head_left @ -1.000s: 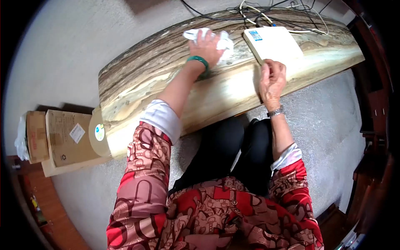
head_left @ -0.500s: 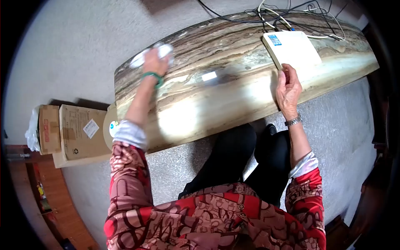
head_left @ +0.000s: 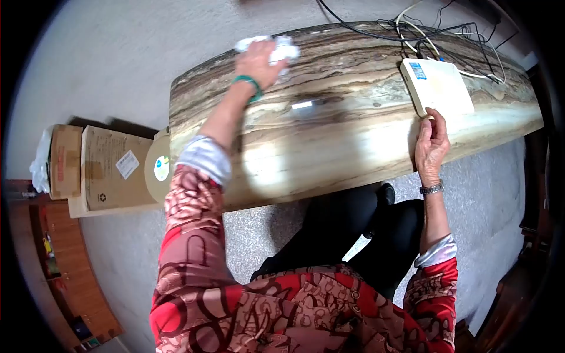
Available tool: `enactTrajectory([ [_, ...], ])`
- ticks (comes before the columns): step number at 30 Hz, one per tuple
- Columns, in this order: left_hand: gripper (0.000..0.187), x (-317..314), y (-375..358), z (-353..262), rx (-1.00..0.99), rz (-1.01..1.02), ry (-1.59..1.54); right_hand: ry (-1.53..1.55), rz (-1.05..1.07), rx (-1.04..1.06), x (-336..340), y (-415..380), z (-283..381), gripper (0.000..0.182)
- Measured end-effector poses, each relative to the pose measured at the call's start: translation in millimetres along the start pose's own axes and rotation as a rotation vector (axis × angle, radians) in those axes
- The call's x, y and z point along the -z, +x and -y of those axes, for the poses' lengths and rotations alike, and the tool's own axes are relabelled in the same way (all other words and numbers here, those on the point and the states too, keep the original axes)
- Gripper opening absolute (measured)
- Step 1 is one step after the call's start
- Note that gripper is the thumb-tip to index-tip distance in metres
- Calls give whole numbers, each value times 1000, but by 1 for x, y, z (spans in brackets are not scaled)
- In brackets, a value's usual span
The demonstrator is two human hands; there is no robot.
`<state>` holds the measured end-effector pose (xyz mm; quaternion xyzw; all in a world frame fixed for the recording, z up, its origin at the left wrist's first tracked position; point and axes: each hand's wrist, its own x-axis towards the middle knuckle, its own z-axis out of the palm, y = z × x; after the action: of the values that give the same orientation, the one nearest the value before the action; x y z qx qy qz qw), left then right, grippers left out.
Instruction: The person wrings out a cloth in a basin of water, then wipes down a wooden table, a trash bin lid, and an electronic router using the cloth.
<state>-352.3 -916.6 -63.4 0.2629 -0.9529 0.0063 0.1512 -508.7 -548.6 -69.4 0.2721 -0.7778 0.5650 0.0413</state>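
Note:
A marble-patterned table [head_left: 329, 129] with a glossy top stretches across the view. At its far left edge my left hand [head_left: 259, 63], with a green bracelet at the wrist, presses a crumpled white cloth [head_left: 284, 49] on the surface. On the right side, my right hand [head_left: 432, 141], wearing a metal watch, has its fingers curled at the near edge of a white box-shaped device [head_left: 441, 88] with a blue label. The fingertips touch the device's near left corner.
Black and white cables [head_left: 471, 44] tangle behind the device at the table's back right. Cardboard boxes [head_left: 115, 170] stand left of the table, beside a round tan piece [head_left: 158, 182]. A wooden cabinet [head_left: 82, 265] is at the lower left.
My left hand has slid the cloth rightward and away along the table's far edge. My right hand remains at the device's edge. The whole view has shifted a little.

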Motion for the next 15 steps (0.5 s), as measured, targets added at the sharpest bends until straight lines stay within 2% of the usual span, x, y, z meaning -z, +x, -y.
enactTrajectory([
  [1,57,11,-16,27,104,4,53,-32,-2,4,1,-1,2,24],
  [4,63,37,-63,109,495,218,119,-73,-9,-3,3,-1,2,25],
  [5,63,35,-84,137,526,159,131,-87,-8,-17,2,0,3,25],
  [6,58,40,-105,147,440,27,154,-78,-12,-12,2,-1,5,25],
  [8,54,54,-128,140,447,44,116,-152,-28,3,1,-1,9,24],
  [12,48,58,-155,104,249,50,-1,-137,-45,69,0,-1,4,25],
  [15,41,79,-164,16,-119,2,-306,-156,-25,40,-1,-2,11,26],
])
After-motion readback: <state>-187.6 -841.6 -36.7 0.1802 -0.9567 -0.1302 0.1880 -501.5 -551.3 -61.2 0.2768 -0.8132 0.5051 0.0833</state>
